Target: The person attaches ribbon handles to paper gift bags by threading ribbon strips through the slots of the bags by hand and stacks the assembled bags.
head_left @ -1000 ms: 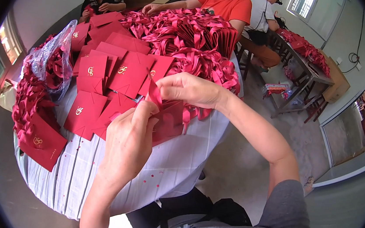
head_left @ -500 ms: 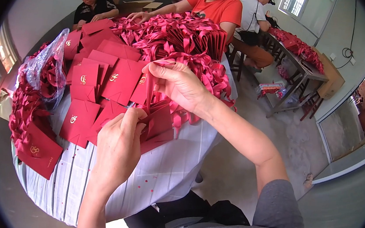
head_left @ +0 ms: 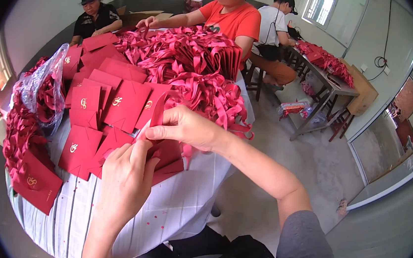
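My left hand (head_left: 126,178) is closed, thumb against fingers, at the lower part of a red ribbon (head_left: 158,108). Right beside its knuckles, my right hand (head_left: 184,127) pinches the same ribbon between thumb and fingers, and a loop of it stands up above the pinch. Both hands are over several small dark-red paper bags with gold emblems, such as a flat red bag (head_left: 126,105) just beyond. Part of another red bag (head_left: 168,155) shows under my right wrist. My fingers hide where the ribbon meets any bag.
Heaped bags with ribbon handles (head_left: 194,53) cover the far side of the round table with its white cloth (head_left: 169,210). Clear plastic wrap (head_left: 41,90) covers a pile at left. A person in an orange shirt (head_left: 231,22) and two others work nearby. A side table (head_left: 333,81) stands right.
My right hand has come down to my left hand, and the ribbon stretched between them now bends up in a loop. The whole view has shifted slightly.
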Available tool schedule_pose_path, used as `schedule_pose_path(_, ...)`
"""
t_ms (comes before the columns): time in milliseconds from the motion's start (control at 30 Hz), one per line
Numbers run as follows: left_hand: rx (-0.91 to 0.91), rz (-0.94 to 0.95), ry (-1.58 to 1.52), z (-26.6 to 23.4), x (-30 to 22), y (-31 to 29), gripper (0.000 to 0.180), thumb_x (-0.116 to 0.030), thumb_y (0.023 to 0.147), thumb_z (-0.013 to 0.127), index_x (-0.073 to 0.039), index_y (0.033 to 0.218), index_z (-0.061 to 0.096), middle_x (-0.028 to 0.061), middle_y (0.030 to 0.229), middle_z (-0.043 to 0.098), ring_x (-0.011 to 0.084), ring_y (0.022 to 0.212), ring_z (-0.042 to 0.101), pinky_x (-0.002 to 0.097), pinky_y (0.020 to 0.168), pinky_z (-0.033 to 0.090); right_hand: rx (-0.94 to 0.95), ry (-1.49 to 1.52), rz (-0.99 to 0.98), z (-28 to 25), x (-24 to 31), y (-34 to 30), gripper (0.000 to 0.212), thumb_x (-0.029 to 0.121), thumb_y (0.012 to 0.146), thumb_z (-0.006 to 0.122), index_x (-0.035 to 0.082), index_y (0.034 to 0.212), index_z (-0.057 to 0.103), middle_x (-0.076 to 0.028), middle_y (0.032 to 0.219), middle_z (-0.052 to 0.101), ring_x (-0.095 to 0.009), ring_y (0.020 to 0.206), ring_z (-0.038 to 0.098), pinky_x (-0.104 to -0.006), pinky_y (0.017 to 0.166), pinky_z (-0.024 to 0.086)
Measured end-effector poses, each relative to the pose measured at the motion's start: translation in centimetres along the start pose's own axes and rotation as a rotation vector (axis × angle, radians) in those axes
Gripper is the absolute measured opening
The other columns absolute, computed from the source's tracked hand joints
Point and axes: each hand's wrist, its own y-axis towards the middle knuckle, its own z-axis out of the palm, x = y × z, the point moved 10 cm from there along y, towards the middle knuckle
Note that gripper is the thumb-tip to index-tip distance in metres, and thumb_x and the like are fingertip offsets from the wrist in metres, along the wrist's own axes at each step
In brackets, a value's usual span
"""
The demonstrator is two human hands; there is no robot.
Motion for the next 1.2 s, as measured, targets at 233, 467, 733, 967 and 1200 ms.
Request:
schedule_pose_path(233, -0.007, -0.016, 0.055, 0.1, 0.1, 0.0, 0.011, 0.001, 0.078, 0.06, -0.001, 0.083, 0.05, 0.0137, 0.067, 0.054, 0.0309, 0.061, 0.055, 0.0402, 0.057, 0.043, -0.244, -0.35, -0.174, 0.1, 2.0, -1.0, 0.025, 0.023, 0.092, 0.059, 0.0, 0.09, 0.069, -0.004, 0.084, 0.067, -0.01, 0.083, 0.061, -0.0261, 0.076, 0.048)
schedule_pose_path(467, -0.026, 0.015, 0.139, 0.4, -0.2, 0.3, 0.011, 0.001, 0.078, 0.058, -0.001, 0.078, 0.047, 0.0127, 0.065, 0.053, 0.0286, 0.06, 0.056, 0.0386, 0.056, 0.044, -0.457, -0.328, -0.307, -0.2, 1.8, -1.7, 0.011, 0.002, 0.089, 0.048, -0.001, 0.091, 0.059, -0.004, 0.079, 0.062, -0.008, 0.076, 0.058, -0.0239, 0.067, 0.048)
schedule_pose_path(733, 0.055, -0.181, 0.019, -1.2, 2.4, -1.4, 0.011, 0.0, 0.081, 0.057, 0.001, 0.082, 0.047, 0.0169, 0.069, 0.055, 0.0353, 0.065, 0.058, 0.043, 0.057, 0.045, -0.448, -0.35, -0.319, 2.5, 2.3, 0.1, 0.011, -0.002, 0.087, 0.051, -0.001, 0.091, 0.06, -0.004, 0.081, 0.063, -0.009, 0.078, 0.058, -0.0245, 0.071, 0.048)
schedule_pose_path(967, -0.256, -0.434, 0.046, -7.5, 8.6, -6.2, 0.008, -0.005, 0.087, 0.058, 0.002, 0.088, 0.056, 0.0165, 0.082, 0.058, 0.0335, 0.081, 0.055, 0.0399, 0.069, 0.042, -0.475, -0.436, -0.295, 1.4, 0.3, 1.2, 0.014, -0.003, 0.087, 0.051, -0.004, 0.093, 0.063, -0.018, 0.074, 0.065, -0.021, 0.066, 0.066, -0.0297, 0.058, 0.047)
schedule_pose_path(1200, 0.227, -0.959, -0.651, 0.9, 13.1, -10.6, 0.06, -0.047, 0.097, 0.042, 0.007, 0.087, 0.066, 0.0114, 0.076, 0.067, 0.015, 0.07, 0.063, 0.0296, 0.067, 0.049, -0.437, -0.465, -0.219, 2.1, -1.5, 1.8, 0.015, -0.005, 0.089, 0.047, -0.004, 0.092, 0.062, -0.002, 0.07, 0.06, -0.004, 0.067, 0.052, -0.0234, 0.059, 0.044)
